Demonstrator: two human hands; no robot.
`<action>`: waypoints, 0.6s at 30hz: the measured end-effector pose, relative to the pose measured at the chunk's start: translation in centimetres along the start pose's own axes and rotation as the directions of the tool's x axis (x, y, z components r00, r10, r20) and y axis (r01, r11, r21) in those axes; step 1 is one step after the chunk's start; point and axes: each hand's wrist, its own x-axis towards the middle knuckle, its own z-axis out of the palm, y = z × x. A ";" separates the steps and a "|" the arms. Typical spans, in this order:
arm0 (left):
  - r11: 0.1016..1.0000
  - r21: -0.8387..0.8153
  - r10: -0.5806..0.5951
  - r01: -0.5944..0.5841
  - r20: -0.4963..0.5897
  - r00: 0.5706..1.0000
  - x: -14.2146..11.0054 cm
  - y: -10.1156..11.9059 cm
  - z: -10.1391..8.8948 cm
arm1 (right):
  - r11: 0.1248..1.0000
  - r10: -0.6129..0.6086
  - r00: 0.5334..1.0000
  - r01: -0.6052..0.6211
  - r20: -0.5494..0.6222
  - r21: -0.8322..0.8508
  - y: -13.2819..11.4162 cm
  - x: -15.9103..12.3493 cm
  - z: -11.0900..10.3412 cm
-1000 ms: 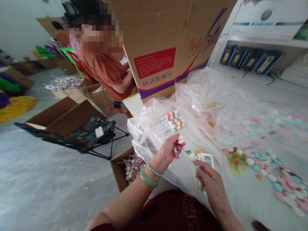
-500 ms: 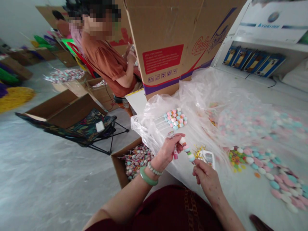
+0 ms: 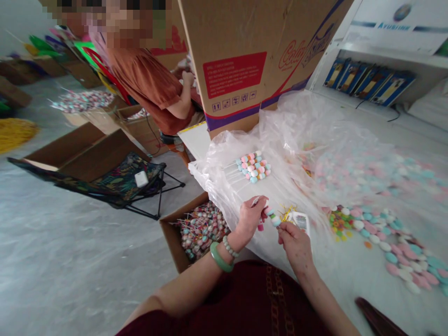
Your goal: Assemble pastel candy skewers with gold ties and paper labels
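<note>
A skewer of pastel marshmallow candies (image 3: 274, 219), in pink, blue, green and white, is held between my two hands above the table. My left hand (image 3: 251, 215) is closed around its upper end, covering several candies. Beneath those fingers shows a small pink piece (image 3: 260, 227) that I cannot make out. My right hand (image 3: 297, 241) pinches the lower end, where the stick comes out; most of the stick is hidden. Beyond my hands lies a row of finished-looking candy skewers (image 3: 254, 166), their white sticks pointing left. Yellow twist ties (image 3: 287, 213) and a white-framed item (image 3: 301, 221) lie near my right hand.
Loose candies (image 3: 402, 252) and small gummy rings (image 3: 340, 224) cover the table's right side, beside a clear plastic bag (image 3: 350, 158). A carton of skewers (image 3: 175, 247) stands below left. A large cardboard box (image 3: 238, 46), folding chair (image 3: 119, 179) and seated co-worker (image 3: 150, 84) are beyond.
My left hand has slid down over the candies, so fewer show. My right hand has come closer to it, still pinching the stick end. The view has shifted slightly.
</note>
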 end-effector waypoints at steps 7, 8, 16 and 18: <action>0.994 -0.109 -0.017 0.002 -0.136 0.991 0.3 -1.6 1.2 | 0.998 -0.051 0.999 0.051 -0.007 -0.037 -0.8 0.5 0.9; 0.991 -0.133 -0.028 0.008 -0.148 0.989 0.3 -1.7 1.4 | 0.997 -0.065 0.998 0.064 -0.014 -0.038 -0.9 0.5 1.0; 0.851 -0.448 -0.204 0.275 0.201 0.958 1.5 -0.4 -1.3 | 0.839 0.150 0.983 -0.183 0.106 0.513 0.2 0.8 -0.7; 0.805 -0.496 -0.257 0.324 0.202 0.945 1.9 0.2 -1.8 | 0.760 0.161 0.981 -0.192 0.106 0.621 -0.1 0.7 -1.0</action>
